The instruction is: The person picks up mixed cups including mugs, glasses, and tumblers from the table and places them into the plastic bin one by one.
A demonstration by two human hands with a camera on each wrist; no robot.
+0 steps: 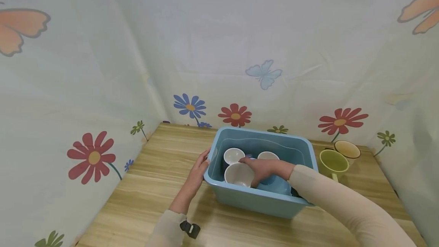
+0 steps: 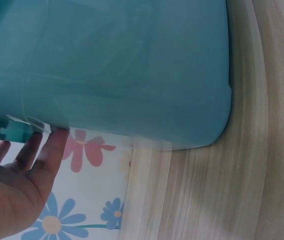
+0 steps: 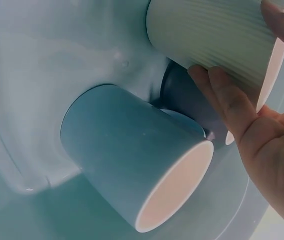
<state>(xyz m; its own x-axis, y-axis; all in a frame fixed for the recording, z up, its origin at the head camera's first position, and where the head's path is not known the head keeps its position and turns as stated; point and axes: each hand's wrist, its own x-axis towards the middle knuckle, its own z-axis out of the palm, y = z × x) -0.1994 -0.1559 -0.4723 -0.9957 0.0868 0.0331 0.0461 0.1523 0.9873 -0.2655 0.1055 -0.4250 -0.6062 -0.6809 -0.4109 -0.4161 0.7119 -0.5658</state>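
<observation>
A light blue plastic bin (image 1: 253,201) stands on the wooden table. My left hand (image 1: 198,170) touches its left side, fingertips under the rim in the left wrist view. Inside the bin, my right hand (image 1: 264,170) grips a pale ribbed cup (image 3: 211,40), thumb at its rim and fingers along its outer wall. Beside it in the right wrist view are a dark blue cup (image 3: 184,92), partly hidden, and a blue cup (image 3: 127,150) with a white inside. A rounded blue piece (image 1: 276,186) lies under my right wrist in the head view.
To the right of the bin stand a green mug (image 1: 333,161) and a cream cup (image 1: 348,149) with a brown rim. A flowered sheet (image 1: 205,48) hangs behind and beside the table (image 1: 151,174).
</observation>
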